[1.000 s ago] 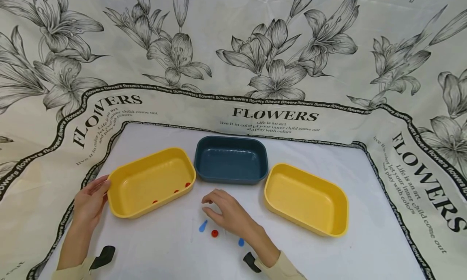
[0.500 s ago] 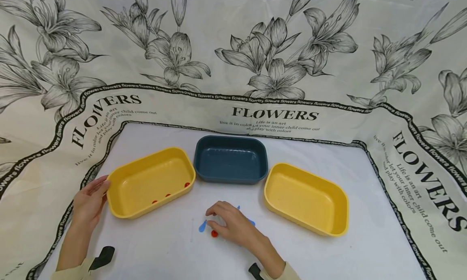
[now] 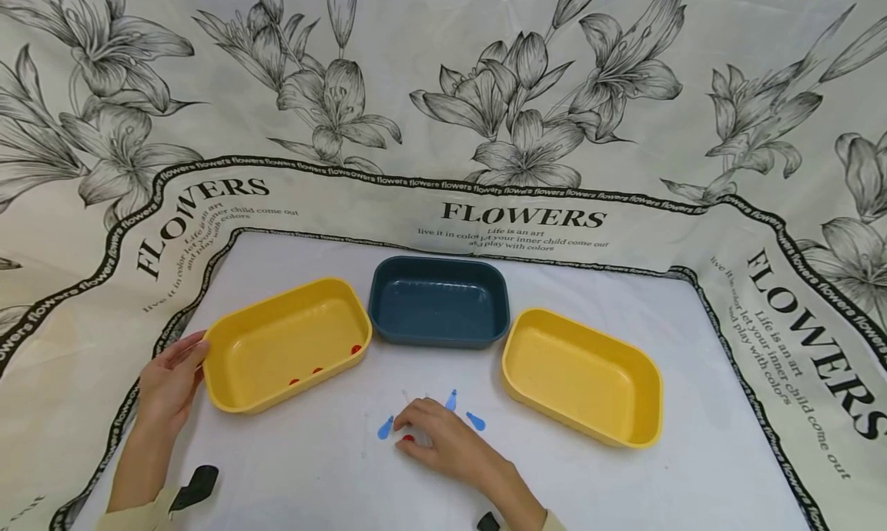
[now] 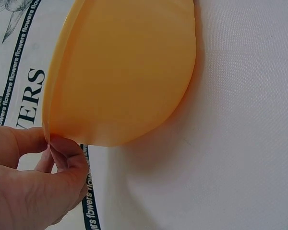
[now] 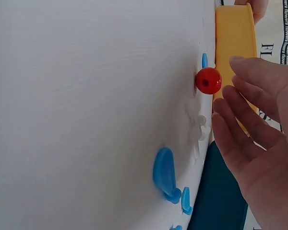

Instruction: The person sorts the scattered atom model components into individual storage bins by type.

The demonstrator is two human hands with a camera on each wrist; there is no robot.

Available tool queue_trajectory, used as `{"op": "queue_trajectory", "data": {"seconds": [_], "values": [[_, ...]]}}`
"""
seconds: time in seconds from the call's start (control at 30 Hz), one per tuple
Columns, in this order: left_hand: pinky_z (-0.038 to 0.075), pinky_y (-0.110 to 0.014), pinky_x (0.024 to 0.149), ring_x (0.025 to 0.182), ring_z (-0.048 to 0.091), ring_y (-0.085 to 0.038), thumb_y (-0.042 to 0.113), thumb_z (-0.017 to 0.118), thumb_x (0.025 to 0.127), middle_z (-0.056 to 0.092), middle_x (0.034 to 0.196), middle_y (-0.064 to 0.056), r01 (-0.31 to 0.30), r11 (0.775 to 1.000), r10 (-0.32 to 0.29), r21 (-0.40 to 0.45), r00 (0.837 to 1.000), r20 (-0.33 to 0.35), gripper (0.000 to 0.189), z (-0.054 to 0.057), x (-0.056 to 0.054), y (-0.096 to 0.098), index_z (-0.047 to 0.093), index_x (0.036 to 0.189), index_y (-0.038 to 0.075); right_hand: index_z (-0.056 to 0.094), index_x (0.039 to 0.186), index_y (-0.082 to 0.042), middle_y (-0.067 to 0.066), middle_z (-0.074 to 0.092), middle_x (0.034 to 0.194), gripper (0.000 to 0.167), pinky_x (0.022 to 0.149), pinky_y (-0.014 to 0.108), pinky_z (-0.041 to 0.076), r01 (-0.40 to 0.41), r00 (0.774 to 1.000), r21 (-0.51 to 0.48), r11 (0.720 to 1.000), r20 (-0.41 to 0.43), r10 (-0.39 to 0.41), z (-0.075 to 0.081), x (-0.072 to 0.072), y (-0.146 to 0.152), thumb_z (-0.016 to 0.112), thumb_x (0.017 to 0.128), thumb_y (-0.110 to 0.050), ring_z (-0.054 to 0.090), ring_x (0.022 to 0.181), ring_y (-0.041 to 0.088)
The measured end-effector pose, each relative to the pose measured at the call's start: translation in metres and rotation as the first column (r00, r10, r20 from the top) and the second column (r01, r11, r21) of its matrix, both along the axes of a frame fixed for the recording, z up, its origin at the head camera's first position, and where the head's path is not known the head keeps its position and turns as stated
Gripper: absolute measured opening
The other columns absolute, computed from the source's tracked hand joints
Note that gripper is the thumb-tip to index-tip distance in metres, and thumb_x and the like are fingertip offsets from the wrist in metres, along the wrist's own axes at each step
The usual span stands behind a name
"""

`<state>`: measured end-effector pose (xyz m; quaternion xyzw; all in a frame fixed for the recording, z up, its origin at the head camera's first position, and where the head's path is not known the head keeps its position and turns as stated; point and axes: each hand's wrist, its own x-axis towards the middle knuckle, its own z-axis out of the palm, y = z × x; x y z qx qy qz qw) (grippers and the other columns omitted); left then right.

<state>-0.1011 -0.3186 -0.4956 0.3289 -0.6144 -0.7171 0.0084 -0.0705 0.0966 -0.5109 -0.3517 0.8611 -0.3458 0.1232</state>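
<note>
Bead [image 3: 408, 439], red and round, lies on the white worktop [image 3: 298, 469] below the frame's centre, just beside your right hand [image 3: 446, 442], whose grip is loosely parted, holding nothing. Blue teardrop-shaped pieces [image 3: 476, 421] lie near that hand. Your left hand [image 3: 168, 385] pinches the rim of the yellow tub [image 3: 277, 346] at frame left.

A: What's the b/g like?
B: Off-wht cloth [image 3: 395, 23], back & both sides, w/ blk line-drawn blooms [image 3: 527, 152] all across the top of frame. Faint creases, upper ctr.
A: Below that?
B: Blk strip [image 3: 416, 183] repeating "flowers" in tiny wht type, then "FLOWERS" lettering [image 3: 523, 215] in big caps: ctr, left & right.
A: Surface?
B: Wht tabletop [image 3: 277, 469], lower half, approx. flat.
A: Light?
B: Soft, v. even.
</note>
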Motion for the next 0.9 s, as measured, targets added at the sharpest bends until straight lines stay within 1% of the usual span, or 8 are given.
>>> {"op": "queue_trajectory", "data": {"seconds": [0.07, 0.2, 0.3, 0.37, 0.43, 0.63, 0.9], "values": [[0.053, -0.009, 0.076, 0.096, 0.059, -0.002, 0.029, 0.069, 0.099, 0.056, 0.112, 0.011, 0.001, 1.000, -0.001, 0.001, 1.000, -0.005, 0.039, 0.0000, -0.0003, -0.0003, 0.058, 0.135, 0.020, 0.070, 0.114, -0.013, -0.007, 0.066, 0.113, 0.016, 0.109, 0.034, 0.046, -0.004, 1.000, 0.016, 1.000, 0.018, 0.004, -0.0004, 0.0013, 0.0004, 0.072, 0.098, -0.015, 0.060, 0.107, 0.006], [0.053, -0.010, 0.076, 0.098, 0.058, -0.004, 0.029, 0.069, 0.099, 0.056, 0.113, 0.011, -0.004, 1.000, 0.004, -0.002, 1.000, 0.009, 0.041, 0.0003, -0.0009, -0.0001, 0.058, 0.138, 0.020, 0.070, 0.113, -0.014, -0.008, 0.065, 0.112, 0.016, 0.098, 0.024, 0.051, -0.014, 0.998, 0.036, 0.999, 0.054, 0.012, -0.0007, 0.0024, 0.0008, 0.072, 0.098, -0.012, 0.058, 0.104, 0.007], [0.053, -0.009, 0.075, 0.099, 0.057, -0.005, 0.030, 0.069, 0.099, 0.055, 0.113, 0.010, -0.011, 1.000, 0.011, -0.003, 1.000, 0.018, 0.043, 0.0002, -0.0014, 0.0002, 0.057, 0.139, 0.020, 0.071, 0.112, -0.014, -0.009, 0.064, 0.110, 0.015, 0.093, 0.021, 0.051, -0.024, 0.998, 0.038, 0.999, 0.065, 0.022, -0.0012, 0.0021, 0.0010, 0.072, 0.098, -0.011, 0.057, 0.101, 0.006], [0.053, -0.009, 0.075, 0.099, 0.058, -0.004, 0.029, 0.069, 0.099, 0.056, 0.112, 0.011, -0.017, 1.000, 0.017, 0.001, 1.000, 0.018, 0.040, -0.0005, -0.0022, -0.0002, 0.059, 0.137, 0.021, 0.071, 0.111, -0.014, -0.009, 0.064, 0.108, 0.014, 0.092, 0.020, 0.051, -0.031, 0.998, 0.034, 0.999, 0.058, 0.029, -0.0020, 0.0020, 0.0017, 0.072, 0.097, -0.010, 0.057, 0.100, 0.005], [0.053, -0.009, 0.075, 0.099, 0.058, -0.004, 0.030, 0.069, 0.099, 0.055, 0.113, 0.011, -0.014, 1.000, 0.014, -0.002, 1.000, 0.017, 0.043, -0.0007, -0.0022, -0.0001, 0.058, 0.139, 0.020, 0.071, 0.110, -0.014, -0.009, 0.063, 0.108, 0.013, 0.091, 0.019, 0.051, -0.034, 0.998, 0.030, 0.999, 0.058, 0.032, -0.0034, 0.0020, 0.0028, 0.072, 0.097, -0.009, 0.056, 0.099, 0.004], [0.054, -0.010, 0.075, 0.099, 0.058, -0.004, 0.029, 0.069, 0.099, 0.055, 0.113, 0.010, -0.017, 1.000, 0.017, -0.002, 1.000, 0.010, 0.042, -0.0005, -0.0028, 0.0009, 0.057, 0.138, 0.020, 0.071, 0.108, -0.013, -0.007, 0.064, 0.107, 0.012, 0.091, 0.019, 0.051, -0.046, 0.998, 0.021, 0.999, 0.039, 0.045, -0.0059, 0.0021, 0.0048, 0.072, 0.097, -0.008, 0.057, 0.100, 0.005], [0.054, -0.010, 0.076, 0.095, 0.060, -0.002, 0.027, 0.069, 0.099, 0.056, 0.112, 0.010, -0.021, 1.000, 0.021, 0.006, 1.000, 0.003, 0.039, -0.0001, -0.0010, 0.0002, 0.059, 0.136, 0.020, 0.072, 0.109, -0.013, -0.007, 0.064, 0.108, 0.012, 0.091, 0.019, 0.051, -0.048, 0.998, 0.013, 0.999, 0.036, 0.048, -0.0035, -0.0004, 0.0028, 0.070, 0.098, -0.007, 0.057, 0.101, 0.005]]}}
